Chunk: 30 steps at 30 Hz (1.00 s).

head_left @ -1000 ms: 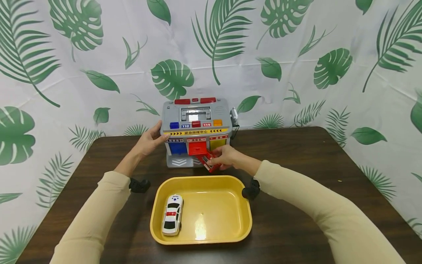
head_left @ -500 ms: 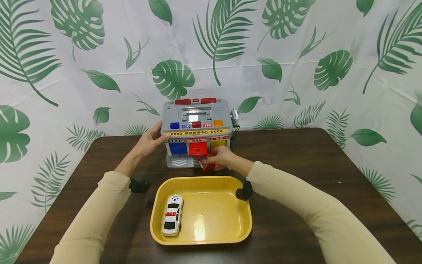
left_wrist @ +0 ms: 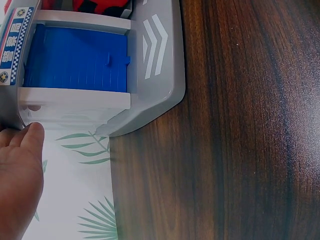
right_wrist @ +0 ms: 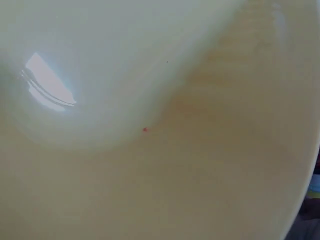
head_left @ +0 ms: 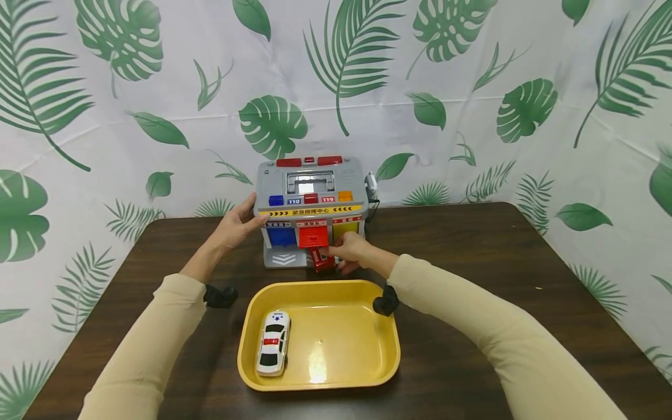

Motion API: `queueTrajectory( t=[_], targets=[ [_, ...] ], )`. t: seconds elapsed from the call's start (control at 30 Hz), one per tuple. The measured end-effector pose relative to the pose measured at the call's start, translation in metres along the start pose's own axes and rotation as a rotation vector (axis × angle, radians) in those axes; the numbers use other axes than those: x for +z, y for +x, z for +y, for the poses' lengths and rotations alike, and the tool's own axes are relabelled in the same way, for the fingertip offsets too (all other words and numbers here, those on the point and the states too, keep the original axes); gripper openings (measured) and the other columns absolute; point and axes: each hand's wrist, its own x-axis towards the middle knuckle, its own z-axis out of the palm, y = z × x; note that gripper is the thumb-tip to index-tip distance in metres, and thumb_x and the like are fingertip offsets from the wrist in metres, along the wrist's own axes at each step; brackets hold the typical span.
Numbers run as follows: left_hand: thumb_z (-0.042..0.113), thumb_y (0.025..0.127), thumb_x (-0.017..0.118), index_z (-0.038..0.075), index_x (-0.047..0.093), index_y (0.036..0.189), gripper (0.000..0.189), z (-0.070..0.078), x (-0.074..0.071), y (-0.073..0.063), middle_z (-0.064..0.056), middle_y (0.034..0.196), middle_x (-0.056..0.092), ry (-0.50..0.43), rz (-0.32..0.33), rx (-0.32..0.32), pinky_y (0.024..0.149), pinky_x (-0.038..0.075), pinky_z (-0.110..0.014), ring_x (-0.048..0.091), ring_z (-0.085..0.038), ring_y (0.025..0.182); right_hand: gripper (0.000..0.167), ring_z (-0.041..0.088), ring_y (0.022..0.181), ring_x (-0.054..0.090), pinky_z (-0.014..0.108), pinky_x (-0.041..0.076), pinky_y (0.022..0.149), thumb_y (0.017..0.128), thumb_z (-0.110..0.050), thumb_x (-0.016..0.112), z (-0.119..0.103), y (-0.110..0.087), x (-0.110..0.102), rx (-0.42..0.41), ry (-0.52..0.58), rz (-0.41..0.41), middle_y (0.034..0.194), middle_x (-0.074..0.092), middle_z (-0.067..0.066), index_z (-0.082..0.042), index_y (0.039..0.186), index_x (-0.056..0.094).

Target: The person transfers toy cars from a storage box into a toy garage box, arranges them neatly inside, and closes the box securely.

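Note:
A grey toy rescue station point(head_left: 270, 175) stands at the back of the table, with blue, red and yellow garage doors. My left hand point(head_left: 231, 229) rests against its left end, thumb over the front roof edge and straight fingers along the side. The left wrist view shows this hand point(left_wrist: 20, 175) beside the blue door point(left_wrist: 75, 57). My right hand point(head_left: 353, 249) pinches a small red toy fire truck point(head_left: 319, 259) at the front ramp, right below the red door point(head_left: 313, 236). The fingers partly cover the truck.
A yellow tray point(head_left: 346, 382) lies in front of the station, holding a white toy police car point(head_left: 273, 343) at its left side. The tray's inner wall point(right_wrist: 200, 165) fills the right wrist view. A leaf-print cloth point(head_left: 388, 128) hangs behind the dark wooden table point(head_left: 472, 245).
My right hand has moved left with the fire truck, turning it from slanted to nearly straight in front of the red door. The left hand stays in place on the station.

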Motion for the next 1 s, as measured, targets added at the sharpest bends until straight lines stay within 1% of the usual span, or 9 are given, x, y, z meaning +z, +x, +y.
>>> queueTrajectory(
  t=[0.17,0.27,0.4,0.47,0.63,0.7,0.8,0.9,1.0],
  targets=[
    [0.031,0.093,0.059,0.01,0.003,0.151,0.084,0.001,0.0,-0.002,-0.013,0.157,0.016,-0.006,-0.006,-0.008,0.113,0.024,-0.045,0.027,-0.03,0.14,0.042,0.019,0.06,0.066,0.033,0.058,0.062,0.09,-0.036,0.063,0.002,0.0,0.001,0.017,0.031,-0.034,0.081,0.067,0.017,0.005,0.097,0.06],
    [0.025,0.095,0.057,0.006,0.002,0.151,0.081,0.012,0.001,-0.006,-0.016,0.156,0.013,-0.012,-0.017,-0.01,0.113,0.023,-0.047,0.025,-0.033,0.14,0.04,0.018,0.057,0.066,0.033,0.058,0.062,0.093,-0.034,0.059,0.003,0.0,0.003,0.014,0.079,-0.058,0.078,0.069,0.017,0.006,0.093,0.062],
    [0.019,0.096,0.055,0.0,0.001,0.149,0.079,0.029,0.003,-0.015,-0.02,0.156,0.012,-0.009,-0.025,-0.019,0.113,0.022,-0.048,0.024,-0.036,0.14,0.038,0.016,0.055,0.065,0.031,0.058,0.06,0.094,-0.031,0.057,0.003,0.001,0.006,0.023,0.173,-0.063,0.071,0.068,0.014,0.007,0.093,0.063],
    [0.023,0.095,0.056,0.003,0.003,0.15,0.08,0.023,0.002,-0.012,-0.017,0.156,0.013,-0.006,-0.017,-0.019,0.113,0.023,-0.047,0.025,-0.034,0.14,0.037,0.016,0.056,0.065,0.03,0.057,0.059,0.094,-0.03,0.057,0.003,0.001,0.007,0.027,0.216,-0.051,0.072,0.068,0.014,0.008,0.096,0.063],
    [0.03,0.093,0.059,0.01,0.004,0.151,0.083,0.002,0.0,0.0,-0.012,0.157,0.014,-0.005,-0.001,-0.01,0.113,0.024,-0.045,0.026,-0.03,0.14,0.038,0.017,0.059,0.065,0.028,0.057,0.058,0.094,-0.029,0.059,0.003,0.001,0.009,0.033,0.294,-0.013,0.083,0.069,0.019,0.008,0.103,0.061],
    [0.027,0.094,0.058,0.008,0.003,0.151,0.082,0.007,0.0,-0.003,-0.013,0.157,0.014,-0.013,-0.004,-0.008,0.113,0.024,-0.046,0.025,-0.031,0.14,0.037,0.016,0.059,0.064,0.026,0.056,0.057,0.094,-0.028,0.058,0.002,0.001,0.01,0.041,0.32,0.001,0.086,0.069,0.019,0.008,0.104,0.061],
    [0.022,0.095,0.057,0.004,0.003,0.15,0.08,0.019,0.001,-0.01,-0.017,0.156,0.014,-0.025,-0.009,-0.012,0.113,0.023,-0.047,0.025,-0.033,0.14,0.034,0.016,0.066,0.065,0.026,0.057,0.061,0.095,-0.023,0.057,0.001,0.002,0.012,0.049,0.376,0.025,0.093,0.069,0.018,0.008,0.107,0.061],
    [0.02,0.095,0.056,0.0,0.004,0.15,0.078,0.031,0.003,-0.017,-0.019,0.155,0.015,-0.011,-0.012,-0.019,0.113,0.023,-0.047,0.025,-0.034,0.14,0.027,0.021,0.083,0.066,0.031,0.057,0.073,0.095,-0.014,0.055,0.0,0.003,0.016,0.031,0.416,0.048,0.105,0.066,0.018,0.007,0.113,0.058],
    [0.019,0.096,0.055,0.0,0.004,0.149,0.076,0.034,0.004,-0.019,-0.02,0.155,0.016,-0.004,-0.011,-0.022,0.113,0.024,-0.047,0.026,-0.034,0.139,0.026,0.028,0.102,0.063,0.038,0.053,0.086,0.095,-0.007,0.053,0.001,0.003,0.02,0.006,0.44,0.06,0.117,0.061,0.019,0.005,0.118,0.053]
  ],
)
